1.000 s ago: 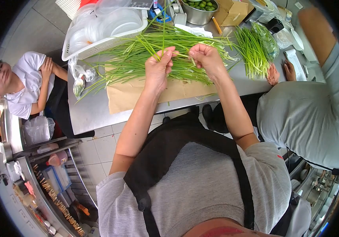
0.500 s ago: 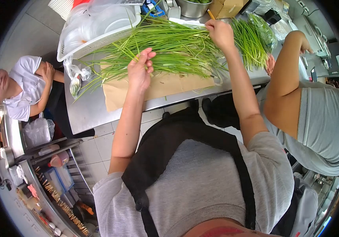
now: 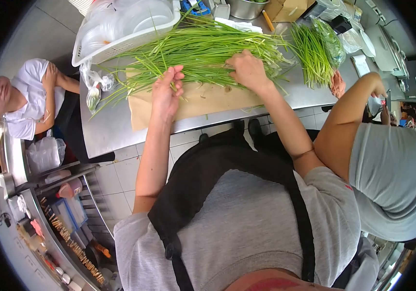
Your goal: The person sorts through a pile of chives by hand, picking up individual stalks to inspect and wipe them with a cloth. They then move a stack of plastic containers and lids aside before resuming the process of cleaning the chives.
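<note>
My left grip (image 3: 166, 93) pinches slender, grass-like green stalks (image 3: 203, 51); my right grip (image 3: 248, 72), closure uncertain, meets others. Probably light, pliant, easily bruised; best taken near the pale ends (image 3: 284, 62).

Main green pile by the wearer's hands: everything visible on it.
The pile is a loose heap of long, thin green stalks, paler toward the right end, lying mostly crosswise in view, some splayed at the left. It spreads over brown paper and the metal table, beside the white basket. The right hand touches its near side; the left hand holds a few stalks at its left.
</note>
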Demonstrator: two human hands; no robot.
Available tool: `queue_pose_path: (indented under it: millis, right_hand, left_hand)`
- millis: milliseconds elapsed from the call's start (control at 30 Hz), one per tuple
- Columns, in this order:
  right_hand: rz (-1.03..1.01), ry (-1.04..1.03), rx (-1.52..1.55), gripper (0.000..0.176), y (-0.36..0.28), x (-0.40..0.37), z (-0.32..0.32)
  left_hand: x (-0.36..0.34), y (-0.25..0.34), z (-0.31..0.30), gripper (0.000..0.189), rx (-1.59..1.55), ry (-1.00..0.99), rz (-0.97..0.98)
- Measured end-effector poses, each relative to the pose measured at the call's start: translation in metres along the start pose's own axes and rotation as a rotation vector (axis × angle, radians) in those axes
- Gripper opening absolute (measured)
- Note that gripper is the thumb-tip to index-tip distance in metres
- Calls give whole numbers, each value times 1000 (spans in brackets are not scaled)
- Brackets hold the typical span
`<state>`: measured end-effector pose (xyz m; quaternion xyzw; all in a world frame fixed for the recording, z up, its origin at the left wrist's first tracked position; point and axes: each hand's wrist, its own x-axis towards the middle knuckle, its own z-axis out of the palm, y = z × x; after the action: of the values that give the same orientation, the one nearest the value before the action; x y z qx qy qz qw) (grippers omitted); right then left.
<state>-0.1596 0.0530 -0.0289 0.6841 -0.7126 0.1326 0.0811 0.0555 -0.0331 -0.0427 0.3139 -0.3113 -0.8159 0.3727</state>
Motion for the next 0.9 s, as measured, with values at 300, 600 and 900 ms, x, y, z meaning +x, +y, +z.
queue_pose_path:
  millis: [300, 600, 900]
  right_hand:
    - [94, -327, 589, 22, 15, 9, -21]
    - [96, -77, -13, 20, 35, 31, -20]
    - [121, -185, -7, 25, 62, 43, -12]
  left_hand:
    - [1, -7, 0, 24, -14, -25, -48]
    - [-2, -10, 2, 23, -14, -77, -37]
    - [-6, -9, -3, 23, -37, -32, -42]
